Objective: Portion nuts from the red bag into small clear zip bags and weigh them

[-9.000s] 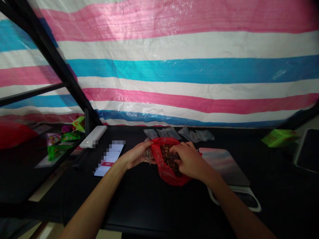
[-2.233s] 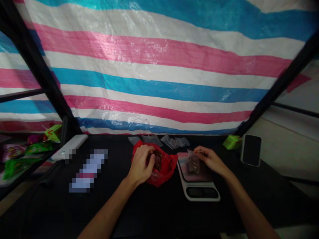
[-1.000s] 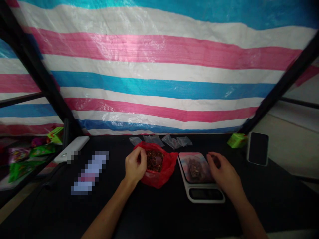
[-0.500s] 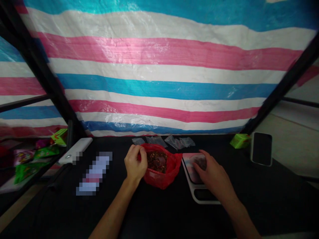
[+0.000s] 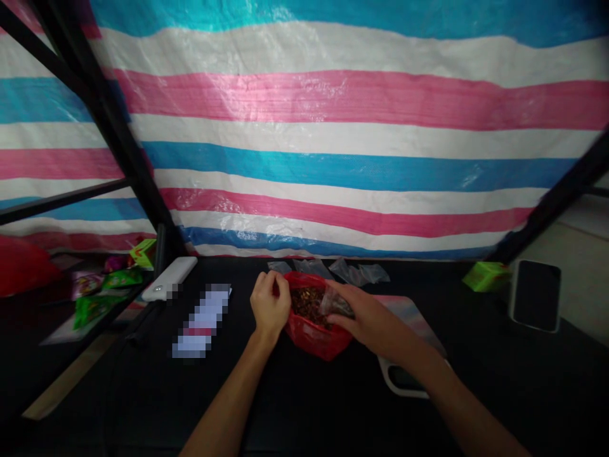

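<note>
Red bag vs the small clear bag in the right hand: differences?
Colour: the red bag is red; the small clear bag is see-through.
Size: the red bag is much larger than the small clear bag.
Pose: the red bag sits open-topped on the table; the small clear bag is in the right hand, at the red bag's opening.
Shared: both look like thin plastic.

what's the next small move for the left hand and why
Probably bring the left hand over to steady the small clear bag: the right hand alone holds it, at the mouth of the red plastic bag, and the left is close by.
</note>
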Motion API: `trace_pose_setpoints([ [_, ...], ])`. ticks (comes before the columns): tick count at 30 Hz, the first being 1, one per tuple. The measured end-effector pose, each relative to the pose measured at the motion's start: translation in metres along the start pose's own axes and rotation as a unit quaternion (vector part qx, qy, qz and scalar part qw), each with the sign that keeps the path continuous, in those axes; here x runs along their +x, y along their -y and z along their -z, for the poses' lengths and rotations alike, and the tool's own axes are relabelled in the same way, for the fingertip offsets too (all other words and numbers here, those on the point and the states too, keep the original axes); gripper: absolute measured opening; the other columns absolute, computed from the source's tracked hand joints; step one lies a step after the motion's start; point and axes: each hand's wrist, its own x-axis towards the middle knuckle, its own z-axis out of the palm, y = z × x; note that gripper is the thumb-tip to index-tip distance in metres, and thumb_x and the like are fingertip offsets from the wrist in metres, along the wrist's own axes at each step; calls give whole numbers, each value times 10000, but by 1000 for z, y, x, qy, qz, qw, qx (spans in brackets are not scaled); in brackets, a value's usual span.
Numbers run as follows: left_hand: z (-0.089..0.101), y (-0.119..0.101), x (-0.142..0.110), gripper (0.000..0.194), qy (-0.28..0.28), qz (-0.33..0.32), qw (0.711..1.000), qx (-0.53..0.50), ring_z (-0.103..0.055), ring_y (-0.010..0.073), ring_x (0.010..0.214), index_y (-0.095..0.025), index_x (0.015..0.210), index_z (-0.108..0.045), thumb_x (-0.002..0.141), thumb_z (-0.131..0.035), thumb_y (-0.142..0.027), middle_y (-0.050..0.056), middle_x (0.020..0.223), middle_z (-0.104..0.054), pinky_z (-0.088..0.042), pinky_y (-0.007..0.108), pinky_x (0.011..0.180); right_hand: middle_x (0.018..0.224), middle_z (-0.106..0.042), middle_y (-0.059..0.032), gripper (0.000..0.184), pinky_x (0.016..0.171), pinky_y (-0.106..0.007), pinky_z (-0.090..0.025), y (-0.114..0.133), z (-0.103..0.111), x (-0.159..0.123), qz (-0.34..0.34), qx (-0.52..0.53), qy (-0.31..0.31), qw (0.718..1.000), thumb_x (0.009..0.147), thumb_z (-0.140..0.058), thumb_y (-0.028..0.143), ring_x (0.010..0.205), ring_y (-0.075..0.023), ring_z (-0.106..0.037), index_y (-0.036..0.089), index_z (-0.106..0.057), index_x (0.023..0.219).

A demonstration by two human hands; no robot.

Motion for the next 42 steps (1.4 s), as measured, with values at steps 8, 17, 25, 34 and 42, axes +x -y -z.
trace_pose_setpoints([
  [8, -2, 2, -1, 303, 18, -12, 1000, 2, -513, 148, 627, -213, 667, -520, 966, -484, -179, -12, 657, -483, -362, 280, 615, 1254, -700, -126, 613, 961, -421, -507, -7, -18, 7, -6, -90, 71, 993, 918, -638, 230, 1106, -291, -667, 260, -491, 1512],
  [17, -2, 3, -2, 313, 26, -5, 1000, -3, -502, 141, 615, -212, 656, -500, 968, -480, -189, -17, 645, -474, -351, 281, 616, 1245, -704, -81, 480, 964, -389, -486, -5, -19, 5, 8, -72, 53, 996, 966, -589, 223, 1112, -258, -652, 295, -552, 1440],
  [25, -5, 6, -4, 314, 28, 5, 999, -17, -508, 132, 615, -211, 662, -493, 975, -473, -206, -19, 649, -481, -357, 272, 630, 1325, -660, -87, 606, 1014, -402, -468, -9, -19, 0, -15, -37, 71, 997, 943, -631, 217, 1177, -268, -624, 325, -467, 1516],
  [34, -4, 5, -2, 314, 22, 1, 1000, -20, -504, 131, 609, -209, 654, -499, 967, -478, -200, -18, 646, -483, -352, 273, 619, 1353, -678, -71, 530, 1040, -446, -473, -11, -17, -4, -30, -17, 37, 999, 929, -606, 218, 1174, -273, -647, 318, -559, 1447],
  [42, -3, 5, -3, 314, 20, 5, 1000, -20, -494, 132, 607, -209, 651, -494, 965, -483, -192, -20, 641, -480, -340, 279, 619, 1081, -781, -46, 472, 844, -334, -584, -21, 26, -32, -121, 104, -81, 984, 951, -628, 423, 938, -224, -736, 261, -584, 1393],
])
